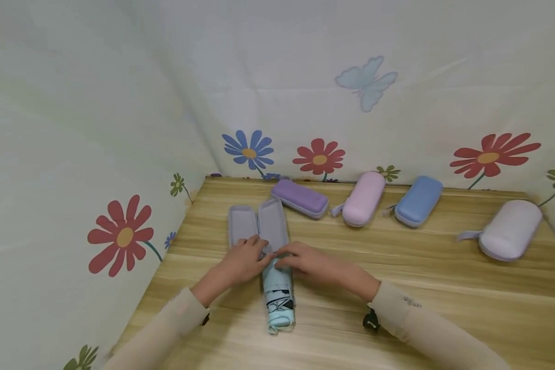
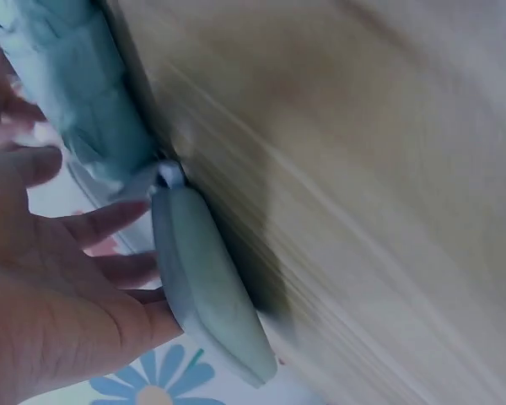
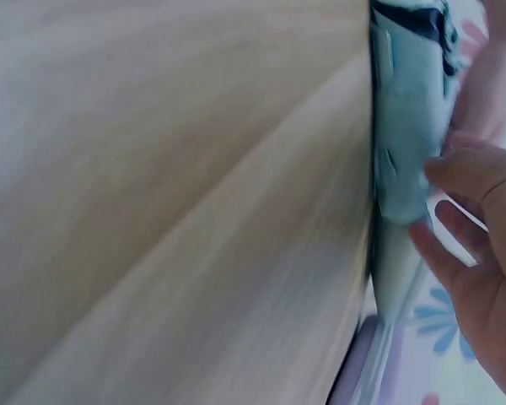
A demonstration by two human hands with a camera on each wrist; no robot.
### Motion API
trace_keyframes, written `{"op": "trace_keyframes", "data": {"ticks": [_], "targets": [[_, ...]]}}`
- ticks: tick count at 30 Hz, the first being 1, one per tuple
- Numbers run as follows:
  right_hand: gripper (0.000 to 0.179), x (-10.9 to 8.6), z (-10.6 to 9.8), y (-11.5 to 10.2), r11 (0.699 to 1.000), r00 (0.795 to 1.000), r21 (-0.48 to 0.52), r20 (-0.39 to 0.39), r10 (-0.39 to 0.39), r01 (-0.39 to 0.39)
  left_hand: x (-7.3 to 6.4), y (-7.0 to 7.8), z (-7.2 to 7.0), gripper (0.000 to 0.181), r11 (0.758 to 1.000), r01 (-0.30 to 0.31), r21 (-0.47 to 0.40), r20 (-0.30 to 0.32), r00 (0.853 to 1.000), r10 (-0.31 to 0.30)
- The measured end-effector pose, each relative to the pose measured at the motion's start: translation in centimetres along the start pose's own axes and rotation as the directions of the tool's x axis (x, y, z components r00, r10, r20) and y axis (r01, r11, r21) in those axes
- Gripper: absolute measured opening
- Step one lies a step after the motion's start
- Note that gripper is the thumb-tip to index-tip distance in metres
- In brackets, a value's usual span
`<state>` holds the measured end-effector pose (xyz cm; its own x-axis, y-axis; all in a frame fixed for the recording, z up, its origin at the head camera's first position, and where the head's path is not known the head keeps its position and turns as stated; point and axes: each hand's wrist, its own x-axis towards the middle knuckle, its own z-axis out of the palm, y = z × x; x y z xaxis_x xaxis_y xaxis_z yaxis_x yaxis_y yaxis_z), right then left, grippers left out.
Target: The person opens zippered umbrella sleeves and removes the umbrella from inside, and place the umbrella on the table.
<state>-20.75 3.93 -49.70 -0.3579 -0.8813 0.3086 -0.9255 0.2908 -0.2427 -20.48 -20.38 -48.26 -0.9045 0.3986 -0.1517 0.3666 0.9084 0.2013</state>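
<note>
A small eyeglass-style zip case (image 1: 242,222) lies unfolded on the table, its grey inside up. In the left wrist view its shell (image 2: 211,278) looks pale green. A folded light-blue umbrella (image 1: 277,280) with a black pattern lies lengthwise toward me, its far end against the case's near end. My left hand (image 1: 247,257) rests over the near part of the case, fingers at its rim and extended. From the right, my right hand (image 1: 310,262) reaches to the umbrella's far end, with thumb and finger loosely along it. Its fingertips overlap the umbrella in the right wrist view.
Beyond the open case, a purple case (image 1: 299,198), a pink case (image 1: 364,199), a blue case (image 1: 418,201) and a pale grey case (image 1: 511,231) lie closed along the back of the wooden table (image 1: 398,318). A flower-printed curtain (image 1: 282,77) hangs behind and at the left.
</note>
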Motion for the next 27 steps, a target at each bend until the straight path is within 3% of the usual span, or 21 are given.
{"op": "trace_keyframes", "data": {"ticks": [4,8,13,17,22,27], "targets": [[0.034,-1.7,-1.1,1.3,0.994,0.988,0.033,-0.114,0.108,-0.104,-0.2,1.3,0.5,0.065,1.000,-0.030,0.001,0.032,0.999,0.030],[0.034,-3.1,-2.0,2.5,0.976,0.967,0.002,-0.135,0.214,-0.216,-0.5,2.1,1.1,0.075,0.998,-0.038,0.042,0.068,0.997,0.035],[0.039,-4.2,-2.6,3.3,0.953,0.942,-0.047,-0.177,0.286,-0.299,-0.9,2.4,1.8,0.076,0.994,-0.036,0.106,0.086,0.996,0.027],[0.040,-4.8,-3.1,3.6,0.936,0.923,-0.083,-0.214,0.319,-0.343,-0.9,2.2,2.2,0.076,0.991,-0.070,0.116,0.080,0.995,0.061],[0.039,-5.0,-3.5,3.6,0.927,0.914,-0.076,-0.213,0.344,-0.367,-0.4,1.4,2.8,0.077,0.985,-0.109,0.131,0.056,0.993,0.102],[0.040,-5.0,-3.6,3.5,0.928,0.913,-0.085,-0.233,0.335,-0.362,-0.5,0.0,2.7,0.076,0.985,-0.086,0.150,0.054,0.995,0.078]]}}
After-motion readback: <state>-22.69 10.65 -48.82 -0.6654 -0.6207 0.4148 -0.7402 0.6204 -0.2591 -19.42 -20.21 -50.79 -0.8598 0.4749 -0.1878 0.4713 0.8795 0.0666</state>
